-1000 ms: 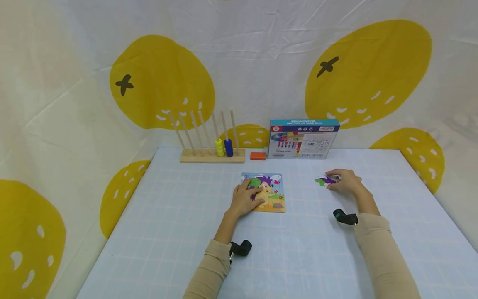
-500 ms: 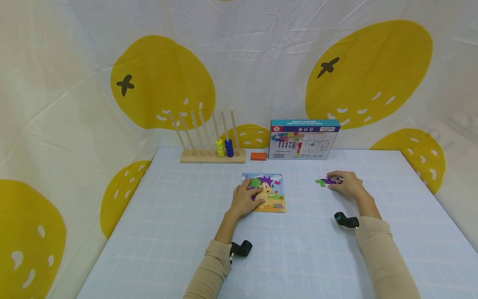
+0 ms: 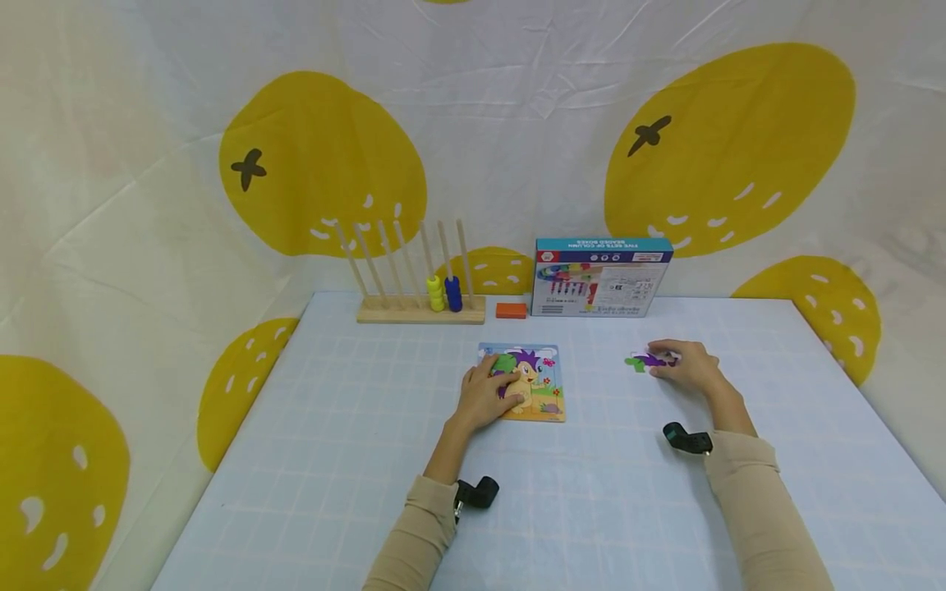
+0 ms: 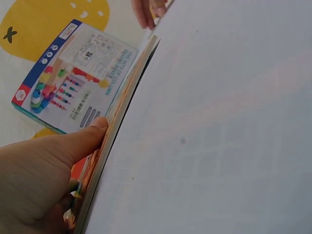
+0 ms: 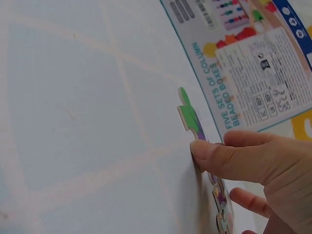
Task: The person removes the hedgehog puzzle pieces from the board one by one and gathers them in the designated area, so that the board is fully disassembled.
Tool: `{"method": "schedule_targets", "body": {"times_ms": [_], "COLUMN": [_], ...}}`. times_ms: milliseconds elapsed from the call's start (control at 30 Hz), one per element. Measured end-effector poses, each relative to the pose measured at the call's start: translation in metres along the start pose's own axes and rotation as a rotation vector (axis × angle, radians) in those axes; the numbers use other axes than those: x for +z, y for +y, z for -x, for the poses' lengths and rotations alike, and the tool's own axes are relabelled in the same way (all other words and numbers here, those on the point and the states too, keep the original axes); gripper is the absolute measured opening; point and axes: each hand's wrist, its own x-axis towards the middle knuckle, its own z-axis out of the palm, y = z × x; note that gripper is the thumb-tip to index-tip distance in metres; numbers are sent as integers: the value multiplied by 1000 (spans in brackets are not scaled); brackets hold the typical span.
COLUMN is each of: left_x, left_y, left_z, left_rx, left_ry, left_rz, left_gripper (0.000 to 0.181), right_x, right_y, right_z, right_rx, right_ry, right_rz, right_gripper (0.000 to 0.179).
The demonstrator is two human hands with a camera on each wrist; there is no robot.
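A square hedgehog jigsaw puzzle (image 3: 545, 402) lies flat mid-table in the head view. My left hand (image 3: 482, 397) rests over its left part with fingers spread, covering some of the picture. In the left wrist view, the thumb touches the wooden edge (image 4: 117, 124) of that puzzle. Further right, my right hand (image 3: 691, 366) pinches a green and purple puzzle piece (image 3: 639, 362) between thumb and fingers, low over the table. In the right wrist view, more interlocking pieces (image 5: 218, 197) show below the thumb, partly hidden by the hand.
Behind the puzzle stands a bead-toy box (image 3: 600, 283). To its left are an orange block (image 3: 512, 311) and a wooden peg stand (image 3: 414, 314) with yellow beads (image 3: 435, 293) and blue beads (image 3: 453, 293). A patterned cloth (image 3: 488, 123) hangs at the back.
My right hand has shifted very slightly right and towards me, still at the green and purple piece. The left hand stays on the puzzle.
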Motion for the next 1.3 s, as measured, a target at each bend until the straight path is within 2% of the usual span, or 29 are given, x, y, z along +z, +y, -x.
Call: {"method": "schedule_targets", "body": {"times_ms": [200, 300, 433, 600, 800, 1067, 1167, 1300], "left_x": [2, 3, 4, 3, 6, 8, 9, 11], "left_y": [-2, -3, -2, 5, 10, 12, 12, 13], "left_z": [0, 1, 4, 7, 12, 17, 18, 21], "left_rx": [12, 8, 4, 11, 19, 35, 45, 51], "left_ry": [15, 16, 30, 84, 158, 180, 186, 225], "left_rz": [-9, -18, -10, -2, -111, -167, -177, -174], "left_gripper": [46, 46, 45, 41, 37, 35, 35, 34], "right_x": [2, 7, 21, 44, 68, 98, 111, 127], "right_y": [-3, -8, -21, -45, -82, -134, -148, -162], "right_z": [-1, -2, -6, -16, -28, -38, -44, -52], "right_rx": [-6, -32, -87, -160, -245, -383, -436, -461], "right_ry": [2, 38, 101, 151, 164, 166, 165, 157], "right_rz": [-12, -27, -92, -187, -237, -291, -302, -308], "right_gripper": [63, 68, 65, 60, 54, 48, 45, 42]}}
